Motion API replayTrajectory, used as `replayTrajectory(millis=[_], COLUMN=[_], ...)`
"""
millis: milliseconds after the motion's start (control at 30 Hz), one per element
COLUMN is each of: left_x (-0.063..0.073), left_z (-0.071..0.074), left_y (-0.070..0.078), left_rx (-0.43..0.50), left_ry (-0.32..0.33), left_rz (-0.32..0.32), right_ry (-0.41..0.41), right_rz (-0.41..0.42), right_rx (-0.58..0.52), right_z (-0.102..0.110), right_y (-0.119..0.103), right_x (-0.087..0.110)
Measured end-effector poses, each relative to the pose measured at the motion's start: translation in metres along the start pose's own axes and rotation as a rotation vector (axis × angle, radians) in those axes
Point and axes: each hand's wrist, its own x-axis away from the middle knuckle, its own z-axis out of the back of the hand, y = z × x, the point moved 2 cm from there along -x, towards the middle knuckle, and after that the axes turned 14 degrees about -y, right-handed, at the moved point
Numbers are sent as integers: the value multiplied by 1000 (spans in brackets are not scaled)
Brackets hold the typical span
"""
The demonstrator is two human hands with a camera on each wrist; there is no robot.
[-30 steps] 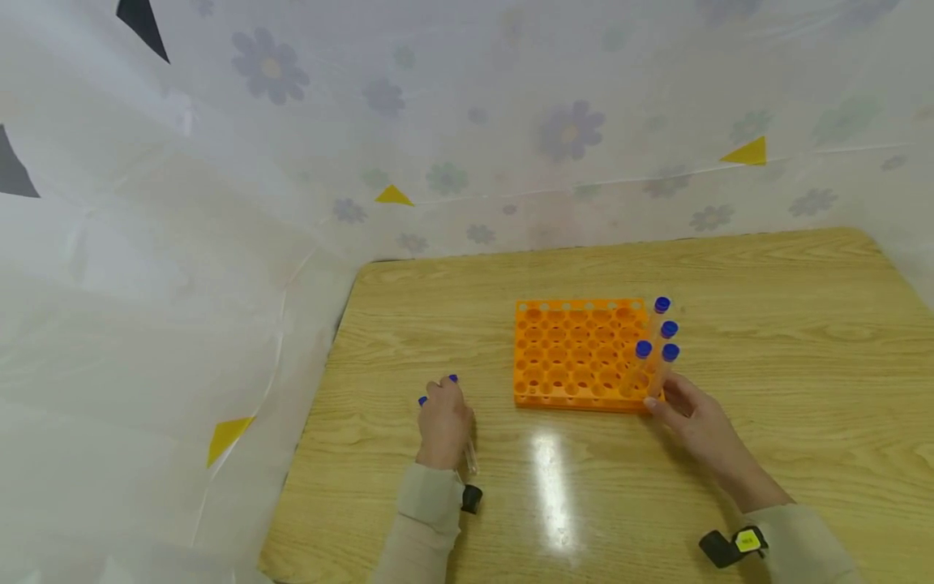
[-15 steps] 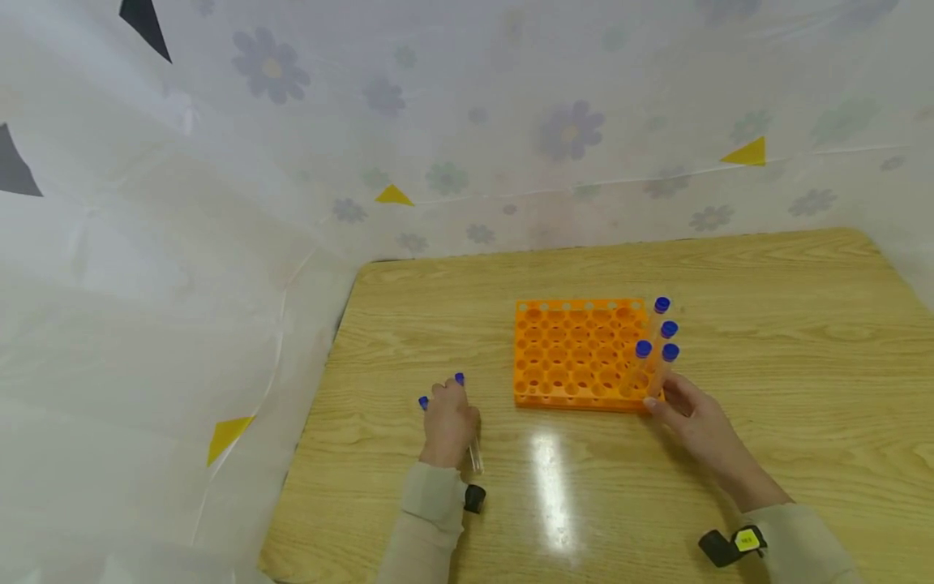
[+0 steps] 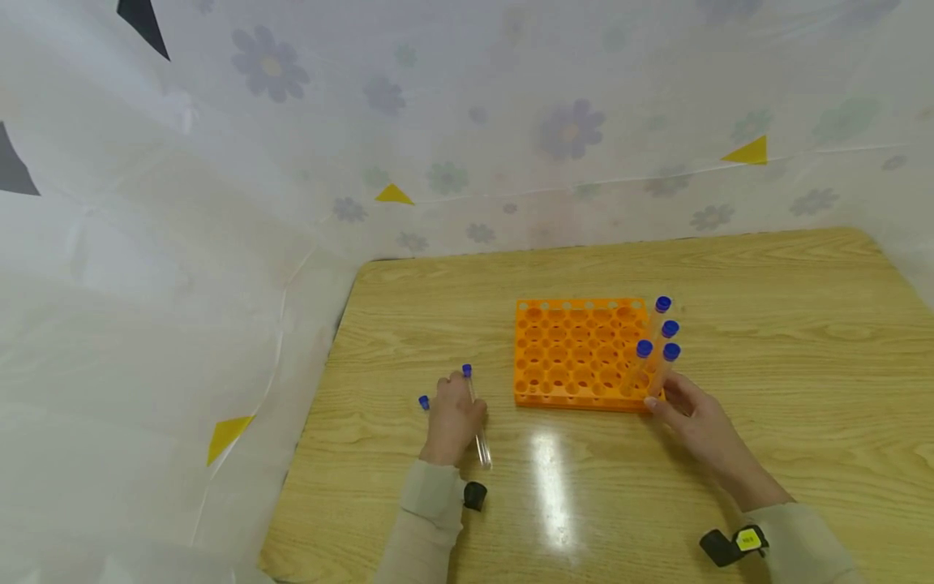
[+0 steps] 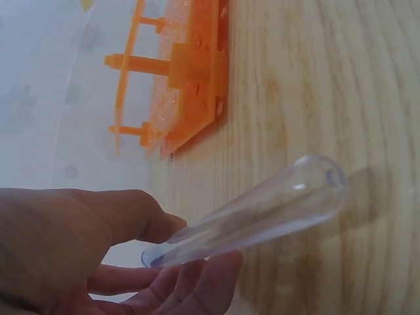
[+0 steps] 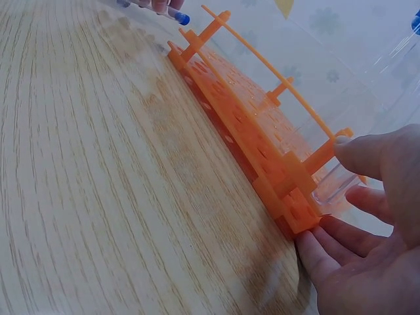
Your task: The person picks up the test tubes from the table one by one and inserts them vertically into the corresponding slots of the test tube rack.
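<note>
Head view: fingers of the left hand are pinched on one clear tube, its blue cap just beyond the fingertips. A second blue cap lies just left of those fingers; anything attached is hidden by the hand. Fingers of the right hand grip the near right corner of one orange rack, well right of the left fingers. Four blue-capped tubes stand in the rack, just beyond the right fingertips. Writing: one yellow label on the right wrist camera, nearer the wearer than the right fingers; marks too small to read.

Left wrist view: thumb and fingers clamp the tube, held tilted, rounded end projecting past them; the rack stands apart.

Right wrist view: thumb on the rack's upper corner, fingertips against its lower corner.
</note>
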Motion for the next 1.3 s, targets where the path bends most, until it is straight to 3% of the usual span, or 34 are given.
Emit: replayTrajectory(millis=[100,367,867,1167,1300], left_x=[0,-2,1,2,1], left_z=[1,7,18,23,24], left_y=[2,7,19,27,32], left_rx=[19,146,217,460,478], left_ry=[20,-5,32,-77,-81], left_rz=[-21,-16,-142,-162,-193], right_ry=[2,-8,-2,-3,-4], right_rz=[8,-3,-10,-3,-12], right_rx=[1,-20,-2,-12,-9], right_z=[0,0,0,1,1], right_y=[0,-1,-1,1,2], right_x=[0,0,0,-1,-1])
